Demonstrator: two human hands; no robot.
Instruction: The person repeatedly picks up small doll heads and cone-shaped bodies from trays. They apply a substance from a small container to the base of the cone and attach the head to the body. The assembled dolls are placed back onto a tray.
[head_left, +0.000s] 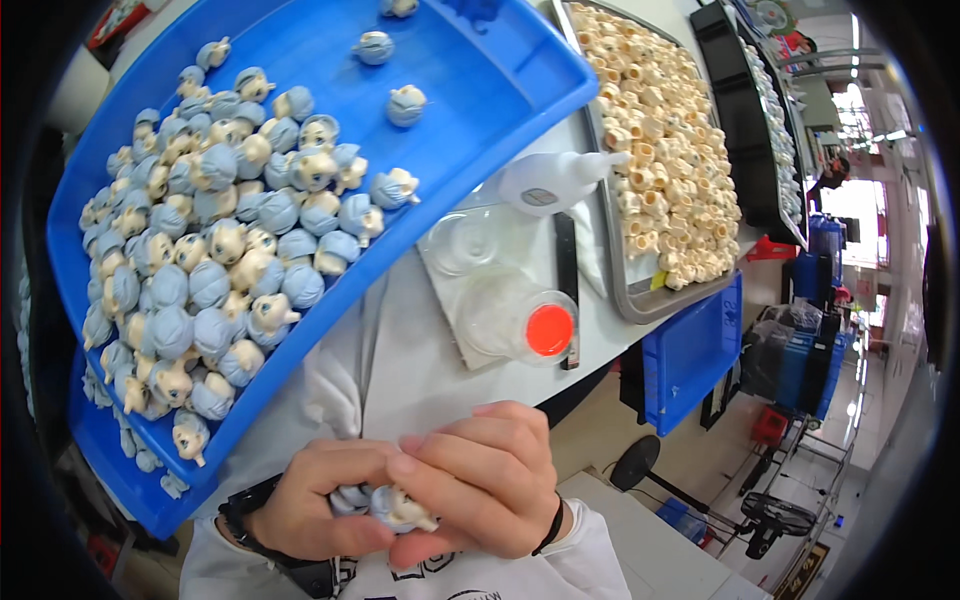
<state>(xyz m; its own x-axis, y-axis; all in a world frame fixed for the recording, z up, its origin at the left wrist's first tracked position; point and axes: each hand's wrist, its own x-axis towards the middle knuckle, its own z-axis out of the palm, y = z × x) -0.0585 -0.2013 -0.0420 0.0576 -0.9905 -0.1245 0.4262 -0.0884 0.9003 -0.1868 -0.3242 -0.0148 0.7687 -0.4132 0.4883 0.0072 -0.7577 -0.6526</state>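
Close to my body, my left hand (325,500) and my right hand (490,475) are together around a small doll head (397,510) with blue-grey hair and a cream face. The fingers of my left hand curl around its hair side; a blue-grey piece beside it is partly covered, and I cannot tell whether it is separate. My right fingertips press on the head from above and from the right. Up and to the left, a large blue tray (480,120) holds a heap of similar doll heads (210,285), some face up, others showing only hair.
A white squeeze bottle (545,185) and a clear cup with a red-orange disc (549,330) stand mid-table, beside a black strip (567,270). Rightward, a metal tray (640,309) is full of hollow cream parts. Beyond it sits a black tray (735,95) of blue-grey pieces.
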